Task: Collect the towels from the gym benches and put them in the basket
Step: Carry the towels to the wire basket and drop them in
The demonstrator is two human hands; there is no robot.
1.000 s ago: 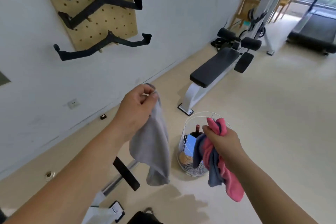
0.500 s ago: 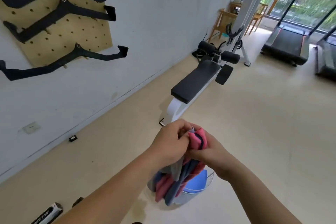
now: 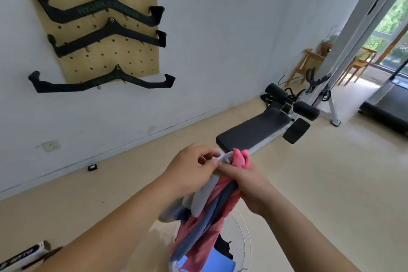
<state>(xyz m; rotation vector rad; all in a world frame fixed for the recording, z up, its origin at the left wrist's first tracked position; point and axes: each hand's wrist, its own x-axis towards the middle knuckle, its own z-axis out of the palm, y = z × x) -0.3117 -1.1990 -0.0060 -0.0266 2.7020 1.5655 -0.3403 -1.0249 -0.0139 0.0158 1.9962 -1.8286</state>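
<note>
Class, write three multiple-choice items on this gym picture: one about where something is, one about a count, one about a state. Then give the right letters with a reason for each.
1. Where is the bundle of towels?
A. above the basket
B. on the bench
C. on the pegboard

2. How many black handle bars hang on the wall?
A. one
B. three
C. five

3. What is the state of the bench pad?
A. covered by a towel
B. folded upright
C. bare

Answers:
1 A: both the left hand and the right hand grip the towels over the wire basket.
2 B: three bars hang one under another.
3 C: nothing lies on the dark pad.
</note>
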